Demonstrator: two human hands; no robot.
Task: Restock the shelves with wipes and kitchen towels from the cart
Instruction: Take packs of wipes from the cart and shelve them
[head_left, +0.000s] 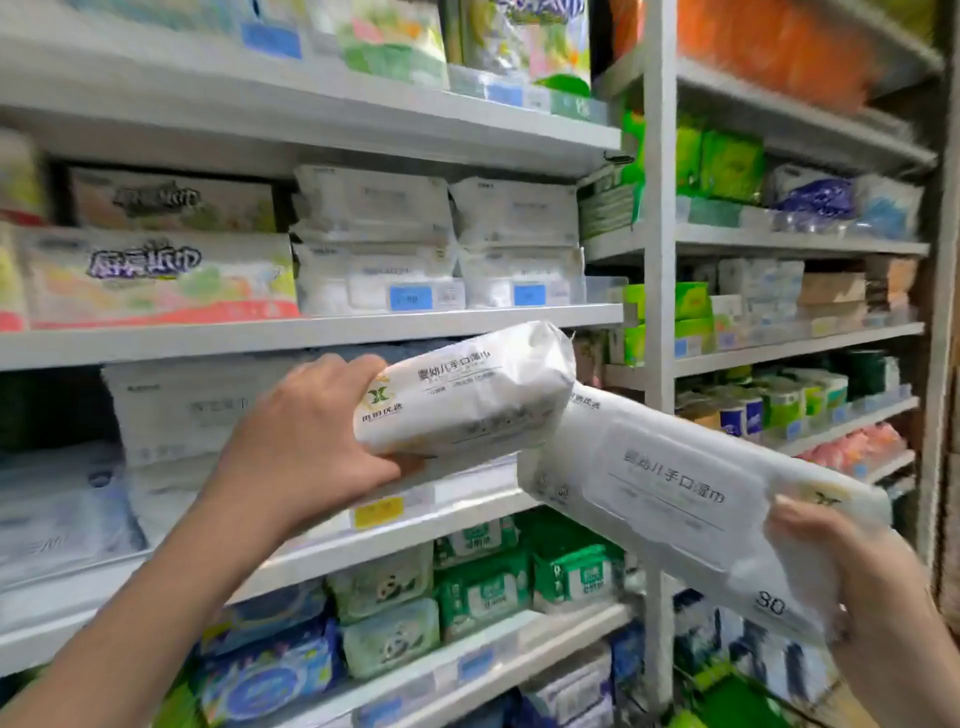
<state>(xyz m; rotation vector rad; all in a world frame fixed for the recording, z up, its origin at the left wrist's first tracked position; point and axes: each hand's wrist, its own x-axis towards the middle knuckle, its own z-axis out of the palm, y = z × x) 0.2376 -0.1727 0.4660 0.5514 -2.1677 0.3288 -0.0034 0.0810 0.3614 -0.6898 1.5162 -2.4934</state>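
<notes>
Restocking looks midway: the left hand (311, 431) grips one wipes pack (467, 395) before the shelf (311, 551) whose stacked white packs (176, 410) lie at 9 o'clock, while the right hand (852, 561) clutches a second pack (675, 493) at 4 o'clock, neither shelved yet.

White shelves (311, 332) in two bays. On the middle board, kitchen towels (156, 275) left, stacked wipes (374, 244) just beside. Lower down, panda packs (384, 587) beside green packs (483, 590). Right bay, rolls (779, 408).
</notes>
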